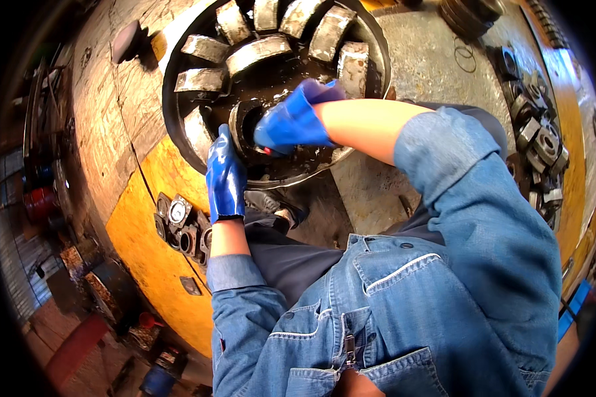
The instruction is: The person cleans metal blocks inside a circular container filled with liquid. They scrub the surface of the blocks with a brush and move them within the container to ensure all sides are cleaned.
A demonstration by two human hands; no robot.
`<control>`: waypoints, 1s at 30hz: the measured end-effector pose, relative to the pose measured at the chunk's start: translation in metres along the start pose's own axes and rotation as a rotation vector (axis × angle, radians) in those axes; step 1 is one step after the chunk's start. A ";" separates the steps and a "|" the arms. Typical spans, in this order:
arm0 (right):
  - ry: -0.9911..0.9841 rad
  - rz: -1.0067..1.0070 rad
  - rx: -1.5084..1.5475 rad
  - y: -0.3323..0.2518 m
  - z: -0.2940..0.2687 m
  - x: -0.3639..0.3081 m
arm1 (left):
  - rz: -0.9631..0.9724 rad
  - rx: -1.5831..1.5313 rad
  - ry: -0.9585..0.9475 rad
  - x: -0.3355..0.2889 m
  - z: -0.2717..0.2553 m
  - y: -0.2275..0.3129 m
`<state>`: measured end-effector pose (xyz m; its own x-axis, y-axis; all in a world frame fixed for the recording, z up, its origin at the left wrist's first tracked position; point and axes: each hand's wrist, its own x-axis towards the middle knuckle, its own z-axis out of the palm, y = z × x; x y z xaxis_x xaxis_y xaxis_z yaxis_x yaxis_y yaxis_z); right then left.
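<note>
A wide round black-rimmed tub (172,126) holds dark liquid and several curved metal segments (258,53). My left hand (226,173), in a blue glove, grips the near left side of a dark, wet curved metal segment (240,126) that stands in the tub. Inside the curve of that segment is my right hand (290,124), gloved in blue and closed. A small bit of red shows under its fingers; what it holds is mostly hidden. The other segments, pale and stained, stand around the far and left sides of the tub.
Small metal flanged parts (181,221) lie left of my knee on a yellow-painted surface. More machined parts (543,142) are heaped along the right. Dark stacked rings (470,16) sit at the far right, near thin wire loops (465,58). A rounded object (127,41) stands left of the tub.
</note>
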<state>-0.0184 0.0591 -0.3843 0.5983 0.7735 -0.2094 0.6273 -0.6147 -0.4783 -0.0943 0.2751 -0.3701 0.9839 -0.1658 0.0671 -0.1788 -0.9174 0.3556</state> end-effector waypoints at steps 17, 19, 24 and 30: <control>-0.108 -0.314 -0.447 -0.011 0.010 0.047 | -0.579 -0.844 0.034 0.020 0.067 -0.056; -0.111 -0.015 -0.267 -0.011 0.017 0.044 | -0.523 -0.736 0.007 0.028 0.078 -0.070; 0.050 0.387 0.339 0.002 0.031 0.047 | -0.608 -0.751 -0.091 0.039 0.091 -0.071; 0.296 0.403 1.458 -0.003 0.049 0.006 | -0.676 -0.654 -0.029 0.025 0.051 -0.033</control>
<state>-0.0413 0.0730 -0.4257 0.7878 0.4328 -0.4383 -0.5057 0.0480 -0.8614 -0.0633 0.2830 -0.4282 0.8777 0.3106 -0.3649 0.4729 -0.4386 0.7642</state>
